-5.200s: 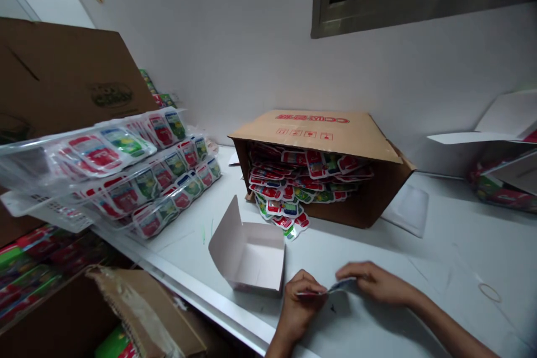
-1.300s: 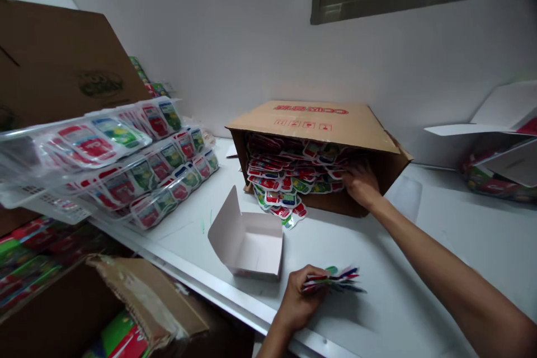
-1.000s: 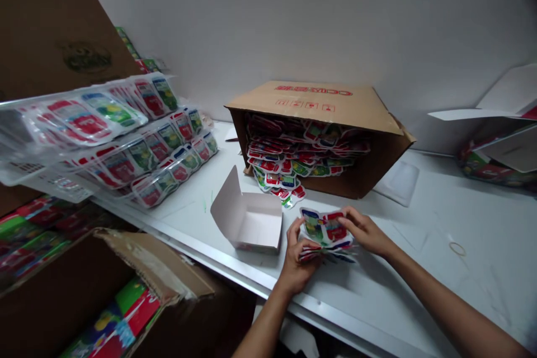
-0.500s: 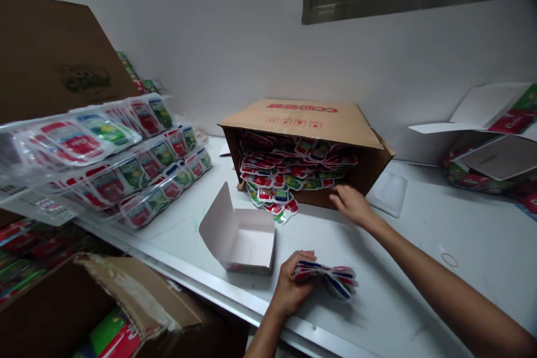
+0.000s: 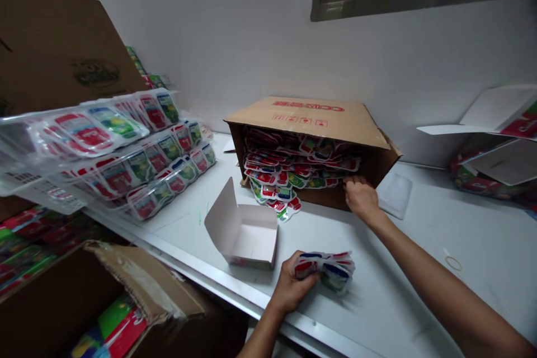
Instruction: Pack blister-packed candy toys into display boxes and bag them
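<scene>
My left hand (image 5: 291,286) is closed on a stack of colourful sachets (image 5: 329,271) that rests on the white table (image 5: 419,257) near its front edge. My right hand (image 5: 359,197) reaches into the mouth of a brown cardboard box (image 5: 319,117) lying on its side, its fingers curled at the lower right of the pile of red, green and blue sachets (image 5: 293,170) inside. Whether it grips one I cannot tell. A small open white carton (image 5: 245,233) stands just left of my left hand.
Clear trays of packaged sachets (image 5: 126,156) are stacked at the left, with a big brown box (image 5: 54,50) behind them. An open carton with coloured packs (image 5: 104,307) sits below the table edge. Folded white cartons (image 5: 495,134) lie at the far right, a rubber band (image 5: 453,262) near them.
My right hand left the stack and went forward into the brown box's mouth. My left hand stays closed on the stack, which has sagged flatter on the table.
</scene>
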`<state>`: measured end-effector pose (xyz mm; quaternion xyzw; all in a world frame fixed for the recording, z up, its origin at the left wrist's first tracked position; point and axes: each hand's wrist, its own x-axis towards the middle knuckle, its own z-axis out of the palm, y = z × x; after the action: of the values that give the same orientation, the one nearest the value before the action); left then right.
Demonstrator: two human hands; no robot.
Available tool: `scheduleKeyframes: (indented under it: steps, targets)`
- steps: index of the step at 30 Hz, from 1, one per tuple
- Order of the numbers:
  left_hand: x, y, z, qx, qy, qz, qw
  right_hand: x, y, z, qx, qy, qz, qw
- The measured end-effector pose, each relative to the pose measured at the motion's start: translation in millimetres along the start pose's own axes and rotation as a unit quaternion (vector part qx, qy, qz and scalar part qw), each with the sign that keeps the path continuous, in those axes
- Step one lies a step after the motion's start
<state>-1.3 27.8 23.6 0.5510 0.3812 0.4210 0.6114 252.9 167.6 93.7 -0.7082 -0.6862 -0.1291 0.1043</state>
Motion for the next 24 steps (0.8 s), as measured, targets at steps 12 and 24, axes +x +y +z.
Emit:
scheduleKeyframes:
  steps: [12, 24]
  targets:
    - [-2, 5, -5.0, 0.051, 0.016, 0.040, 0.998, 26, 22, 11, 0.262, -0.048, 0.052, 0.963]
    - [1, 1, -8.3, 0.043, 0.030, 0.078, 0.996, -154, -21, 34, 0.636, -0.266, -0.067, 0.722]
